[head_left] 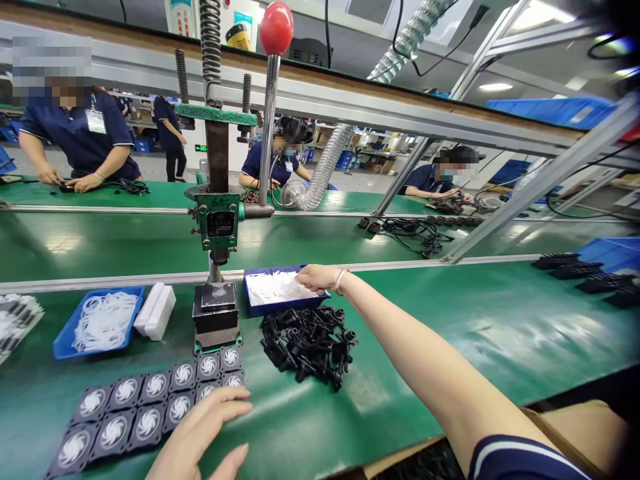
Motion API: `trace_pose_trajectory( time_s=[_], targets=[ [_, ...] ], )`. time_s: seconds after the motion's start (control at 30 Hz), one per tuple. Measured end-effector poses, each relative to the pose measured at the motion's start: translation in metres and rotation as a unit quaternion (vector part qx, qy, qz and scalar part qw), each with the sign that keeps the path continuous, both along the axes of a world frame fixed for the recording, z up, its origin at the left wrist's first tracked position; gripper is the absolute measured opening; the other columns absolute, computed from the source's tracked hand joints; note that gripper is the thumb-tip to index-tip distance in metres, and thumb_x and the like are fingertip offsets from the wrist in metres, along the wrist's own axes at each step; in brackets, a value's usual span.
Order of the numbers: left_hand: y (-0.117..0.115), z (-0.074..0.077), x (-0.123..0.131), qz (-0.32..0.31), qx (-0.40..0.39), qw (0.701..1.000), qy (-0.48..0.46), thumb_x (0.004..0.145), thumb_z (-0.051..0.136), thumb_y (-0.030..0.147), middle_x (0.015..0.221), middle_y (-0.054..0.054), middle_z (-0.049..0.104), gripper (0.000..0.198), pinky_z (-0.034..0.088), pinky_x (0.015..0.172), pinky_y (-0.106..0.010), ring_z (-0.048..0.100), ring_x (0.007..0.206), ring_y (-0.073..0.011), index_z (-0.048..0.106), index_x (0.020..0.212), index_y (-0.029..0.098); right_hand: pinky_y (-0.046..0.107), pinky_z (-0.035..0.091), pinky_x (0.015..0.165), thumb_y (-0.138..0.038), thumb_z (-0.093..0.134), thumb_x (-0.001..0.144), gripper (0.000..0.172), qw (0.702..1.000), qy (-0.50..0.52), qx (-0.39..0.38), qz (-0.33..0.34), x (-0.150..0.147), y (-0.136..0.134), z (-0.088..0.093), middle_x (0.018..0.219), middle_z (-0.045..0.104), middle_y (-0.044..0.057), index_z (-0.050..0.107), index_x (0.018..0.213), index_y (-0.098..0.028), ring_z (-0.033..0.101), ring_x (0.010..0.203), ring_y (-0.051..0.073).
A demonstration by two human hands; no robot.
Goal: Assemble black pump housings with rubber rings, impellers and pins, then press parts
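Observation:
My right hand (315, 277) reaches into a small blue tray (257, 308) of thin white parts, its fingers curled down among them; what it pinches is hidden. My left hand (200, 433) lies open, fingers stretched, on the green bench beside a sheet of black square parts with white swirl centres (145, 407). A heap of black plastic pieces (307, 343) lies between my two arms. A hand press (217, 220) with a red knob lever (277, 28) stands behind the sheet.
Another blue tray of white rings (103, 323) and a white block (156, 311) sit at the left. A conveyor belt (125, 243) runs across behind the press. Other people work at the far bench. Black parts and a blue tray (607, 257) lie at the right.

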State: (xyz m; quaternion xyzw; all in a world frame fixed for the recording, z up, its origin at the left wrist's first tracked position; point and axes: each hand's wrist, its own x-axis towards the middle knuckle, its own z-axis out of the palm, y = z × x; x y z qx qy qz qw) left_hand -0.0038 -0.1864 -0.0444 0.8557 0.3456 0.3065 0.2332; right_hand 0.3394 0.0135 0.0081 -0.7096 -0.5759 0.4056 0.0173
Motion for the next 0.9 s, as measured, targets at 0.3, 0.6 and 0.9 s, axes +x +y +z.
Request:
trace_pose_trajectory(
  time_s=[0.3, 0.6, 0.9],
  targets=[
    [0.041, 0.017, 0.054, -0.001, -0.099, 0.995, -0.028, 0.092, 0.054, 0.027, 0.143, -0.012, 0.051, 0.047, 0.056, 0.1, -0.039, 0.055, 0.128, -0.0249, 0.044, 0.138, 0.025, 0.021, 0.048, 0.053, -0.04, 0.055, 0.098, 0.027, 0.997, 0.049, 0.056, 0.023, 0.006, -0.015, 0.014, 0.08, 0.059, -0.001, 0.06, 0.099, -0.013, 0.053, 0.059, 0.007],
    [0.051, 0.039, 0.089, 0.047, -0.233, 0.968, -0.076, 0.078, 0.069, 0.031, 0.154, -0.021, 0.031, 0.083, 0.056, 0.091, -0.043, 0.057, 0.123, -0.0318, 0.027, 0.148, 0.016, 0.022, 0.026, 0.052, -0.03, 0.048, 0.095, 0.034, 0.955, 0.101, 0.111, 0.255, -0.066, -0.103, 0.037, 0.058, 0.038, -0.006, 0.041, 0.064, -0.018, 0.033, 0.052, 0.007],
    [0.026, 0.024, 0.067, 0.0, -0.383, 0.923, 0.042, 0.088, 0.039, 0.021, 0.053, 0.006, 0.046, 0.02, 0.037, 0.056, -0.026, 0.046, 0.048, -0.0136, 0.046, 0.07, 0.022, 0.024, 0.021, 0.053, -0.023, 0.052, 0.09, 0.031, 0.903, -0.003, 0.136, 0.406, -0.103, -0.148, 0.011, 0.056, 0.048, -0.003, 0.048, 0.06, -0.017, 0.029, 0.052, 0.009]
  ],
)
